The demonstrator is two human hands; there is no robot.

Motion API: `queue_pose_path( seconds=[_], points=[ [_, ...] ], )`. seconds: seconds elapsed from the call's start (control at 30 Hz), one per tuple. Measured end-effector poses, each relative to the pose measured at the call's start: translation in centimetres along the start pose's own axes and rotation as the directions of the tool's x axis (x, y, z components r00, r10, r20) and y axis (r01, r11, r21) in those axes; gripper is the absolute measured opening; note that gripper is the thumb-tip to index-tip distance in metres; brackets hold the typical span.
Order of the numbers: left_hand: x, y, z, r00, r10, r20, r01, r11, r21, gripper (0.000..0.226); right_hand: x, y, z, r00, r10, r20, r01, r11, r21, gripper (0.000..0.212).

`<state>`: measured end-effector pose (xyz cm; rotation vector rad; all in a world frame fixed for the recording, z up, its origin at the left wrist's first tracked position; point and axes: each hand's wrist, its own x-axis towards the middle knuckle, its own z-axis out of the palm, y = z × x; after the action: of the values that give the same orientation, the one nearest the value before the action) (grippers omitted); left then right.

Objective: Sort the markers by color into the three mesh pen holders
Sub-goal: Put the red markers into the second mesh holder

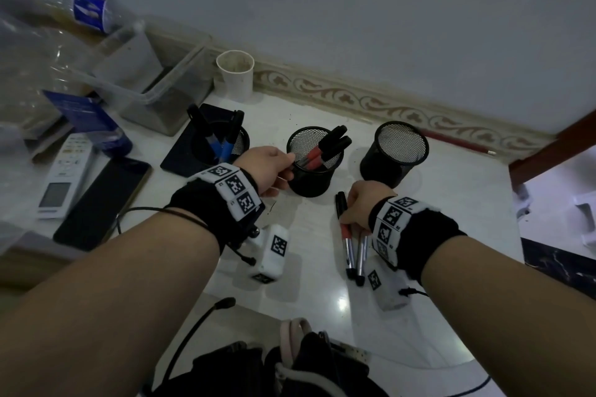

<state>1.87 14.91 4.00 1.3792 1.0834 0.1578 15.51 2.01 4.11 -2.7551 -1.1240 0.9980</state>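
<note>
Three black wire-mesh pen holders (pixel 312 167) stand on a glossy white tabletop (pixel 309 235) beside a matt paper cup (pixel 236 75) and a clear plastic tub (pixel 151 87).

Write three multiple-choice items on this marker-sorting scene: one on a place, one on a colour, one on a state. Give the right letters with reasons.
1. Where is the paper cup?
A. by the wall, behind the holders
B. inside the right holder
C. under the left hand

2. What colour are the markers in the middle holder?
A. blue
B. red
C. green

3. What state is the right holder in?
A. full of markers
B. tipped over
C. upright, no marker showing

Key: 1 A, the cup stands at the wall's patterned border. 2 B, the red markers show red bands under black caps; the blue markers are in the left holder. 3 C, only mesh shows through its open mouth. The left hand touches the middle holder; the right hand grips markers on the table.
</note>
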Motion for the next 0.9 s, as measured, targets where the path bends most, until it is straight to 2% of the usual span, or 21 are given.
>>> queue_pose_path(
  seconds=[0.23,0.5,0.67,0.9],
  points=[
    [0.1,-0.1,0.0,1.000,0.002,-0.006,-0.002,1.000,0.008,0.024,-0.2,0.2,0.7,0.999,-0.044,-0.023,0.042,0.995,-0.089,0.019],
    [0.3,0.0,0.0,1.000,0.001,-0.016,-0.001,1.000,0.013,0.026,0.4,0.7,0.2,1.000,-0.012,0.008,0.012,0.999,-0.042,0.029],
    [0.2,0.0,0.1,1.000,-0.009,-0.022,0.009,1.000,0.021,0.025,0.7,0.8,0.8,0.998,-0.057,0.034,0.060,0.994,-0.095,0.035],
    [0.1,0.1,0.1,1.000,-0.008,-0.027,0.009,1.000,0.020,0.025,0.8,0.1,1.6,0.998,-0.056,-0.001,0.056,0.996,-0.072,0.016]
  ],
)
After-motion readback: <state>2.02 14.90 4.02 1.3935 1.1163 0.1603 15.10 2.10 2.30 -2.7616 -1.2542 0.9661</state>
